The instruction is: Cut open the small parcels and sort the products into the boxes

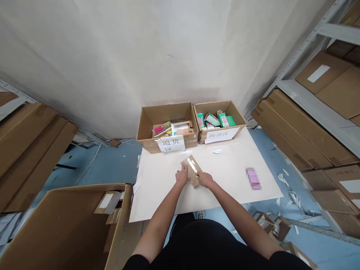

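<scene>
A small brown cardboard box (194,165) lies at a slant on the white table, with a strip of shiny tape along its top. My left hand (182,174) grips its left side, fingers on the cardboard. Closed at the box's right side, my right hand (205,179) holds a small yellow and dark box cutter (198,175), mostly hidden by the fingers. The cutter's tip is by the lower end of the tape.
Two open cartons stand at the table's back: the left carton (146,145) holds mixed packages, the right carton (201,138) green-and-pink boxes. A blurred pink item (253,179) lies at right on the white table (225,195). A large open carton (84,189) stands at left; loaded shelves (298,93) flank the right.
</scene>
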